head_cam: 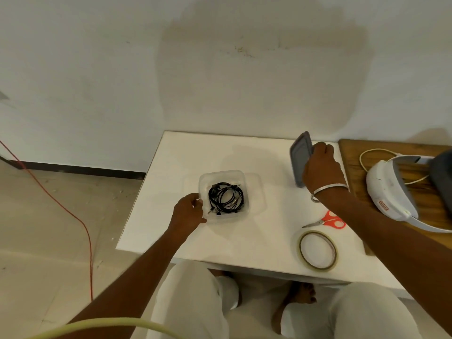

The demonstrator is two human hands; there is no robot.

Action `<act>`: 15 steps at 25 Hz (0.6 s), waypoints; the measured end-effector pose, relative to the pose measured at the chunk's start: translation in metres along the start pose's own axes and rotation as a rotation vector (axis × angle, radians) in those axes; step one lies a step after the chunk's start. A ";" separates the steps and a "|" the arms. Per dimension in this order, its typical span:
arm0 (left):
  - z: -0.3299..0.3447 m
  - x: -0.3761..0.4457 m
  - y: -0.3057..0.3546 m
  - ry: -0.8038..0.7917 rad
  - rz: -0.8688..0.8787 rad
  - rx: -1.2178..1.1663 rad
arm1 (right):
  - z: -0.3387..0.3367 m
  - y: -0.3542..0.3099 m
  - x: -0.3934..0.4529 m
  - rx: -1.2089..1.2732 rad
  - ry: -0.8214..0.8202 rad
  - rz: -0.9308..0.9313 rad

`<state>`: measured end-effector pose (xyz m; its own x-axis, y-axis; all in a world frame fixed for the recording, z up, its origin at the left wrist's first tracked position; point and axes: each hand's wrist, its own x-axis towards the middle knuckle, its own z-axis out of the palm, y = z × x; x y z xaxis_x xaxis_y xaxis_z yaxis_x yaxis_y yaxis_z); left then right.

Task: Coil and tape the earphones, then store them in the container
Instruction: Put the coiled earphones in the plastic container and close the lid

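A clear plastic container [241,178] stands near the middle of the white table [244,241]. Coiled black earphones [225,198] lie inside it. My left hand [188,212] grips the container's near left corner. My right hand [321,167] holds the grey lid [300,159] tilted on edge, lifted above the table at the back right. A roll of clear tape [317,249] lies flat near the front right edge. Orange-handled scissors [326,221] lie just behind the tape, partly under my right forearm.
A wooden table [352,152] adjoins on the right, carrying a white headset [391,192] and a pale cable [371,152]. A red cable [61,206] runs across the floor at the left. My knees show below the table's front edge.
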<state>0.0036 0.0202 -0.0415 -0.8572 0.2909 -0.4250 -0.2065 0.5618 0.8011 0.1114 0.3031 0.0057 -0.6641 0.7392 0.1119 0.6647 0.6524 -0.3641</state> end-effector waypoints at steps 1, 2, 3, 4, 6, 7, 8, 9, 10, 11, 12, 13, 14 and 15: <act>0.001 0.000 0.000 -0.008 0.004 0.004 | 0.001 -0.001 0.002 0.124 0.038 0.054; 0.004 -0.001 0.000 -0.017 0.007 0.008 | 0.002 -0.003 0.004 0.257 0.060 0.113; 0.006 -0.001 0.001 -0.023 0.008 0.008 | 0.005 -0.006 0.004 0.387 0.054 0.167; 0.008 -0.002 0.002 -0.027 0.006 0.000 | 0.008 -0.009 0.003 0.500 0.015 0.218; 0.012 -0.002 0.004 -0.031 -0.004 -0.019 | 0.015 -0.018 -0.006 0.639 -0.107 0.293; 0.014 -0.002 0.004 -0.034 -0.012 -0.026 | 0.021 -0.022 -0.012 0.654 -0.159 0.295; 0.016 -0.002 0.005 -0.040 -0.018 -0.032 | 0.027 -0.027 -0.018 0.632 -0.196 0.270; 0.017 -0.001 0.006 -0.047 -0.023 -0.037 | 0.035 -0.033 -0.024 0.603 -0.216 0.231; 0.018 -0.002 0.006 -0.054 -0.027 -0.043 | 0.043 -0.037 -0.030 0.571 -0.228 0.190; 0.019 -0.001 0.007 -0.059 -0.030 -0.049 | 0.050 -0.042 -0.035 0.546 -0.237 0.156; 0.020 -0.001 0.007 -0.063 -0.034 -0.058 | 0.056 -0.046 -0.039 0.525 -0.251 0.140; 0.020 0.001 0.007 -0.066 -0.040 -0.067 | 0.062 -0.049 -0.042 0.517 -0.264 0.127; 0.020 0.002 0.007 -0.068 -0.044 -0.071 | 0.065 -0.053 -0.045 0.511 -0.276 0.115; 0.020 0.004 0.006 -0.072 -0.046 -0.068 | 0.068 -0.056 -0.047 0.502 -0.277 0.098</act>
<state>0.0087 0.0404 -0.0470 -0.8104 0.3220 -0.4894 -0.2788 0.5227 0.8057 0.0820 0.2202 -0.0417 -0.7175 0.6765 -0.1658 0.5287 0.3739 -0.7620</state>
